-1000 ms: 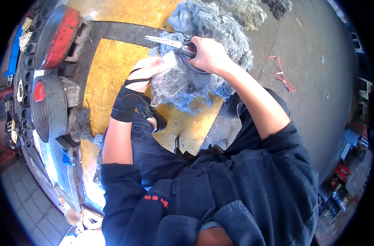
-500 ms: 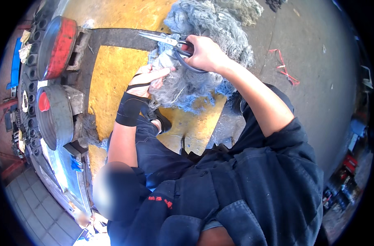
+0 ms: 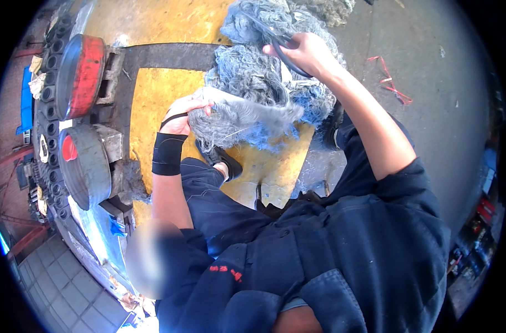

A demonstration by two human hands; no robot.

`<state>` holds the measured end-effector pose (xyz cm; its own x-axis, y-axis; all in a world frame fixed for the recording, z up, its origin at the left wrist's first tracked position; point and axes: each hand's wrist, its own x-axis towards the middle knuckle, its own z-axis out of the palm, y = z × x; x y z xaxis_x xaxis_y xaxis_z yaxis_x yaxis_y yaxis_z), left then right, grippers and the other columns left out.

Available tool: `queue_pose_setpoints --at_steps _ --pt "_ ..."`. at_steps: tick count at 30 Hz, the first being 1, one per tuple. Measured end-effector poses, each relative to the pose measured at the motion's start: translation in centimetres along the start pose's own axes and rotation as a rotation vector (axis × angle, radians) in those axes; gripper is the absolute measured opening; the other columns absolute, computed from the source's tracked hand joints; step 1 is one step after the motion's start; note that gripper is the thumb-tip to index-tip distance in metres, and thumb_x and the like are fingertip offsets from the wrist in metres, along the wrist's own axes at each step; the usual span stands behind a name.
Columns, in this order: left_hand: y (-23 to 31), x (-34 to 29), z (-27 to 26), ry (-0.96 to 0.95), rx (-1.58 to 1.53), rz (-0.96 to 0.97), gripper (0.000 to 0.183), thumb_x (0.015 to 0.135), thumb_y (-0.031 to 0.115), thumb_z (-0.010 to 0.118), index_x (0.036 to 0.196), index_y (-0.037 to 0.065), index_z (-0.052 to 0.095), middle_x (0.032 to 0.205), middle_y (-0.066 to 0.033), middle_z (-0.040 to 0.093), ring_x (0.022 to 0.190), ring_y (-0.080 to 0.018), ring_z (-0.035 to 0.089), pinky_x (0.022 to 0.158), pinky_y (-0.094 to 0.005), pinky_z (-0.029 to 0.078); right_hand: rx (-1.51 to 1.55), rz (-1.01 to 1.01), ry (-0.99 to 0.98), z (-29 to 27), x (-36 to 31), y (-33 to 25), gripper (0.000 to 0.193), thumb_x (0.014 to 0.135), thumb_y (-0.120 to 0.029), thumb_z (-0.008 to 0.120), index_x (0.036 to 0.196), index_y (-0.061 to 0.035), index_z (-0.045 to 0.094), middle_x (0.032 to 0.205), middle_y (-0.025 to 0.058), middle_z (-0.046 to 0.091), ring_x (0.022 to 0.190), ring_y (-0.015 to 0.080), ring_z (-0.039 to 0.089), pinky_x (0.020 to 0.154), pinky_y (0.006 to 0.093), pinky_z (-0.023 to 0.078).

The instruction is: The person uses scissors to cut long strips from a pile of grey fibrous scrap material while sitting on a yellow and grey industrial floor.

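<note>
A large heap of tangled grey-blue yarn (image 3: 247, 66) lies on the floor in front of me. My left hand (image 3: 182, 114), with a black wrap round the wrist, grips a clump of grey yarn (image 3: 225, 122) at the heap's near left side. The clump stretches rightward from my fingers and is partly smeared by motion. Over the heap's far right part, my right hand (image 3: 311, 54) is closed round the black handles of a pair of scissors (image 3: 286, 53). Their blades point to the far left, above the yarn, and blur against it.
Two drum-like round parts stand at the left, one red and black (image 3: 82, 76), one grey (image 3: 86, 166), beside concrete blocks (image 3: 109, 141). Yellow floor panels (image 3: 161, 102) lie under and beside the yarn. A red strap (image 3: 387, 80) lies on the grey floor to the right.
My right hand has moved right and a little farther away with the scissors, whose blades now tilt over the heap. My left hand has shifted slightly left and nearer, drawing the grey clump out.
</note>
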<state>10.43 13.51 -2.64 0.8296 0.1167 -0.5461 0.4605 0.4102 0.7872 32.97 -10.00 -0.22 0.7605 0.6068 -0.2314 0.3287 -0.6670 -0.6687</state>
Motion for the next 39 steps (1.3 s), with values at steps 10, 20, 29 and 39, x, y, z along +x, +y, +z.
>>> queue_pose_setpoints --at_steps 10,20,29,39 --pt "0.2 -0.7 -0.6 0.105 0.036 -0.063 0.025 0.084 0.009 0.053 0.103 -0.006 0.057 0.082 -0.0079 0.062 0.07 -0.013 0.058 0.067 -0.0238 0.046 1.029 0.444 -0.96 6.8 -9.8 -2.8 0.062 0.075 -0.065 0.058 0.063 -0.0049 0.055 0.056 0.0016 0.051 0.039 0.0084 0.045 0.035 0.021 0.036" --pt "0.2 -0.4 -0.2 0.062 0.02 -0.05 0.029 0.085 0.01 0.054 0.109 -0.005 0.054 0.086 -0.0072 0.063 0.071 -0.0116 0.059 0.068 -0.0231 0.046 1.169 0.561 -1.217 8.0 -10.8 -3.7 0.076 0.074 -0.078 0.041 0.068 -0.0022 0.05 0.062 0.0035 0.046 0.045 0.0116 0.045 0.041 0.0272 0.042" --pt "0.7 -0.6 1.1 0.062 0.002 0.02 0.029 0.086 0.011 0.056 0.11 -0.004 0.053 0.098 -0.0097 0.063 0.085 -0.0133 0.061 0.078 -0.0256 0.047 1.235 0.566 -1.233 9.1 -10.0 -3.7 0.079 0.07 -0.08 0.044 0.072 -0.0017 0.049 0.069 0.0042 0.047 0.05 0.0119 0.046 0.044 0.0282 0.043" --pt "0.1 -0.2 2.7 0.049 0.104 0.125 0.024 0.086 0.02 0.061 0.1 0.001 0.055 0.082 -0.0035 0.06 0.074 -0.01 0.055 0.071 -0.0234 0.043 1.404 0.496 -1.021 8.8 -9.6 -5.3 0.061 0.08 -0.071 0.042 0.112 -0.0201 0.048 0.068 0.0012 0.043 0.05 0.0103 0.04 0.044 0.0243 0.036"
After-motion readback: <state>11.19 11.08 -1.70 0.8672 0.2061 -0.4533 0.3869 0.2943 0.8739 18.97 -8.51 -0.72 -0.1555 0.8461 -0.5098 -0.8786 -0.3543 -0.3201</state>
